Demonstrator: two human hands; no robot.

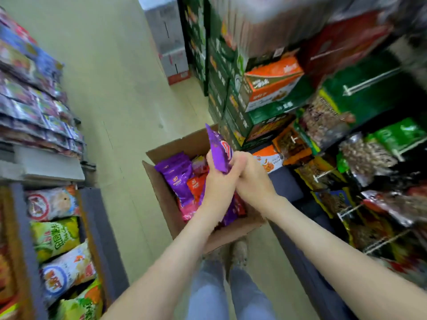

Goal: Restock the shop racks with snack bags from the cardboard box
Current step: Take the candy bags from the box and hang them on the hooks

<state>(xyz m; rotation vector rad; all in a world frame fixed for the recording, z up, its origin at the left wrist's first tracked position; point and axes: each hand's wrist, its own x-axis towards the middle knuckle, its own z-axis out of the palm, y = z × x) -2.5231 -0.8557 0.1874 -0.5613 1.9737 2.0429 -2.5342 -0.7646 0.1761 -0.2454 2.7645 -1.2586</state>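
Note:
An open cardboard box (161,190) stands on the floor in the aisle, holding purple, orange and pink snack bags (179,174). Above it, my left hand (219,181) and my right hand (251,179) meet and together grip one purple snack bag (219,148), which sticks up from between them. The bag's lower end is hidden by my fingers. Racks of snack bags (360,158) stand to the right of the box.
A shelf with chip bags (57,239) and hanging packets (34,100) lines the left side. Stacked green and orange cartons (265,95) stand beyond the box on the right. Cartons (171,42) stand farther along the aisle. My feet are just behind the box.

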